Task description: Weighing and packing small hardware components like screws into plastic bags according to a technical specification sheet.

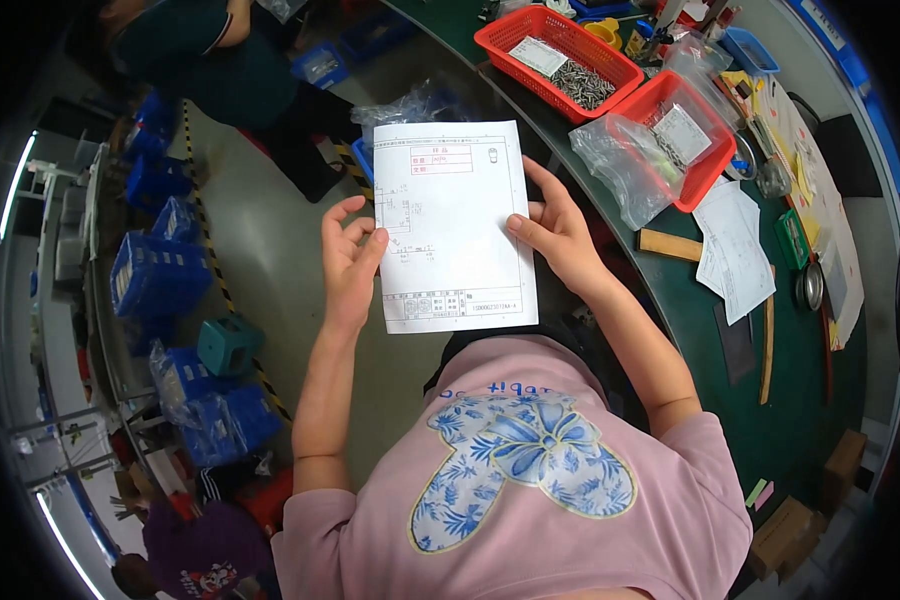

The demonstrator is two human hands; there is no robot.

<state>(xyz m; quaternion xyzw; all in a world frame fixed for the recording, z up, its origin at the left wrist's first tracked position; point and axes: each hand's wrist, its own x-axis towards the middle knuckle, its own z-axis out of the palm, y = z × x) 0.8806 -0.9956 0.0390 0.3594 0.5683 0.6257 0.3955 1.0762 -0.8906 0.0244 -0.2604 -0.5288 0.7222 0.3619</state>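
Note:
A white printed paper drawing is held upright in front of my chest. It carries line figures, a red stamped box near the top and a table along the bottom. My right hand grips its right edge, thumb on the front and fingers partly hidden behind. At the left edge, my left hand has its fingers curled and its thumb tip against the paper.
On the green worktable to the right stand a red basket of small metal parts and another red basket with a plastic bag. Loose papers lie nearby. Blue crates line the left aisle; another person is at far left.

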